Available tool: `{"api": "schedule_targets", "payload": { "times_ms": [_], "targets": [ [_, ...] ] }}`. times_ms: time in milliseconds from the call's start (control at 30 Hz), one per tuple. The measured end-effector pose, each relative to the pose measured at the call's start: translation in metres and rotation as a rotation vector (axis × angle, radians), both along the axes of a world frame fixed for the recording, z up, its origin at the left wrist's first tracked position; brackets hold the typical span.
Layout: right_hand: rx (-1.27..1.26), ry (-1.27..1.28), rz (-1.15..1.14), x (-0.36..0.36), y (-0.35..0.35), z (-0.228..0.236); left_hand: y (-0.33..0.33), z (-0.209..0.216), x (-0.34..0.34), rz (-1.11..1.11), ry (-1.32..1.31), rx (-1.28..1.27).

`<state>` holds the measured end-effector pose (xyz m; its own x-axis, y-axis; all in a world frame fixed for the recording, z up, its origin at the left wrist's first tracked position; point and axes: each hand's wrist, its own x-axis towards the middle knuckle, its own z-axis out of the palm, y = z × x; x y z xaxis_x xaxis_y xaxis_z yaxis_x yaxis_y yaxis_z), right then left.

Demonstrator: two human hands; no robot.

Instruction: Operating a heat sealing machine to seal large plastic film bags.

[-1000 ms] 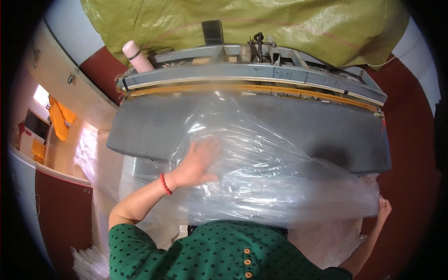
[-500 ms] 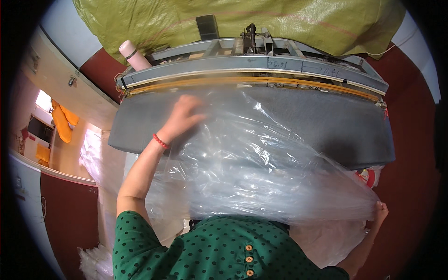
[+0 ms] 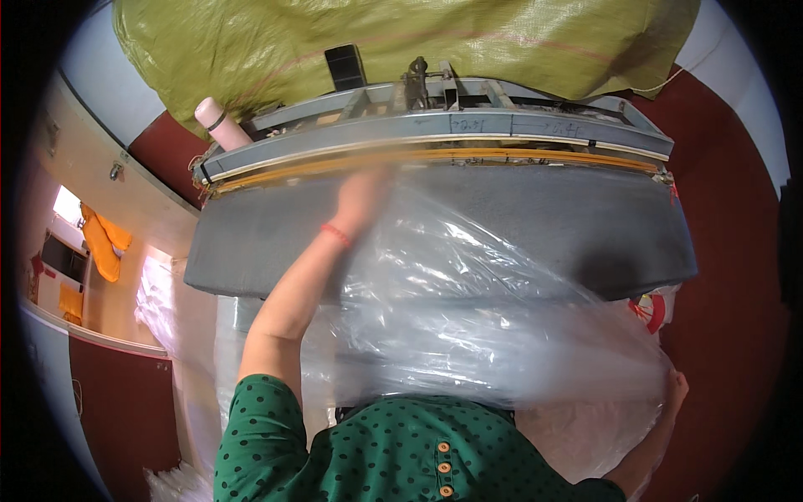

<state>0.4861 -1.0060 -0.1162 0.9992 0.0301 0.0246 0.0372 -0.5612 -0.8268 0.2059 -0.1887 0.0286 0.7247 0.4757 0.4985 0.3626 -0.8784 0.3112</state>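
**Clear plastic sheet spread across the grey sealing table**

A large clear plastic bag (image 3: pixel 468 309) lies over the grey table (image 3: pixel 251 243) of a long sealing machine (image 3: pixel 435 134). Its long axis runs from the far left, near the machine's sealing bar (image 3: pixel 435 155), diagonally down to the near right, where it hangs past the table's front edge. The far end points at the bar; the near end bunches at the person's right side. The film is crumpled and glossy, with the table's grey showing through it.

The left hand (image 3: pixel 361 194) reaches far forward, just short of the yellow-edged bar, at the bag's far left corner. It is blurred, so whether the fingers pinch the film or only press on it cannot be told. A red band (image 3: pixel 336 235) circles the wrist, and the bare forearm crosses the table's front edge.

The right hand (image 3: pixel 674 391) sits low at the right, beside the table, closed on the bag's gathered near edge; the film wraps over it, so the fingers are hard to make out.

A green woven tarpaulin (image 3: pixel 401 42) covers what lies behind the machine, and a pale pink cylinder (image 3: pixel 219 123) stands at the machine's left end. More clear plastic (image 3: pixel 171 301) hangs at the left of the table.
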Motion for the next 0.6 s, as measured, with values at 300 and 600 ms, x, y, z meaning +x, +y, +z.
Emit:
{"api": "schedule_targets", "payload": {
  "times_ms": [300,600],
  "targets": [
    [0.091,0.118,-0.153,-0.04,-0.034,-0.004,-0.022,0.005,-0.007,0.15,-0.058,-0.184],
    [0.368,0.087,-0.123,-0.004,0.02,0.025,-0.007,-0.013,-0.009,0.079,-0.032,-0.06]
  ]
}}
